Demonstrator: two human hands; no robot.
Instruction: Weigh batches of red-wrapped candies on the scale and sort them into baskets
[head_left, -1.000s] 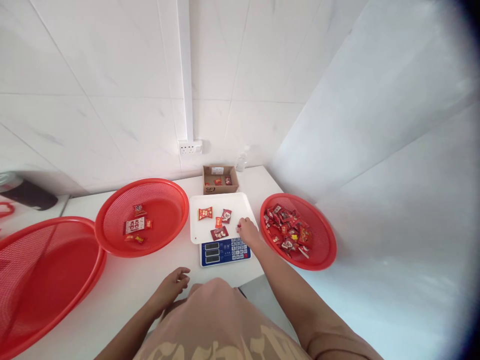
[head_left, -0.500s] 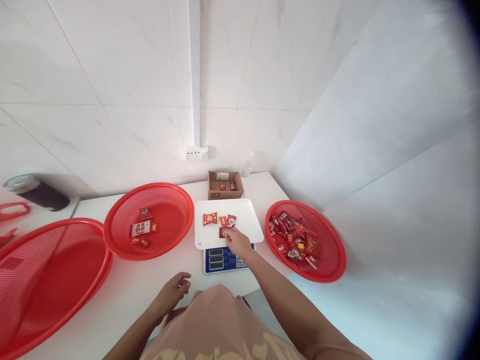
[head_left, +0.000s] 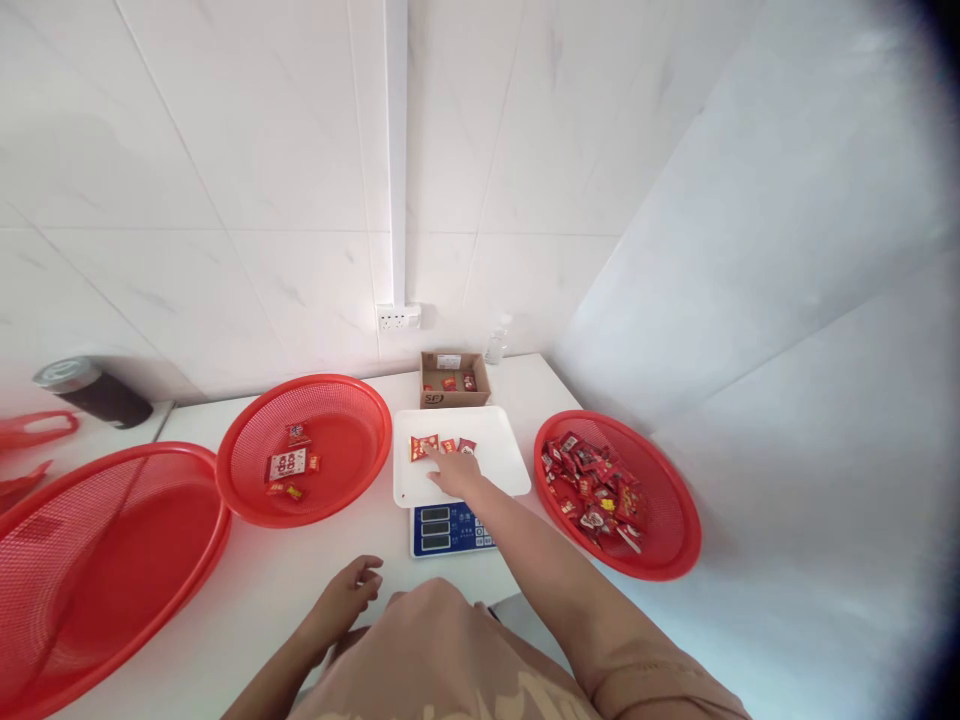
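Note:
On the white tray (head_left: 495, 480) of a digital weighing scale (head_left: 454, 530), my right hand (head_left: 456, 474) lies palm down. Its index finger stretches out to the near edge of a red candy packet (head_left: 424, 447), with the thumb apart. Just beyond the hand are a small red candy (head_left: 448, 446) and a dark red candy (head_left: 466, 446). Whatever lies under the palm is hidden. My left hand (head_left: 349, 597) rests near the table's front edge, left of the scale, fingers loosely bent and apart, holding nothing.
A red basket (head_left: 679, 550) heaped with candies stands right. Left is another red basket (head_left: 375, 440) with several packets, then a larger red basket (head_left: 202, 560). Behind the tray sit a cardboard box (head_left: 454, 399) with candies and a clear bottle (head_left: 496, 342). A dark flask (head_left: 97, 392) lies far left.
My right hand has moved left across the tray, from the dark red packet at its fingertips to the red packet. That dark red packet no longer shows. My left hand stays nearly still.

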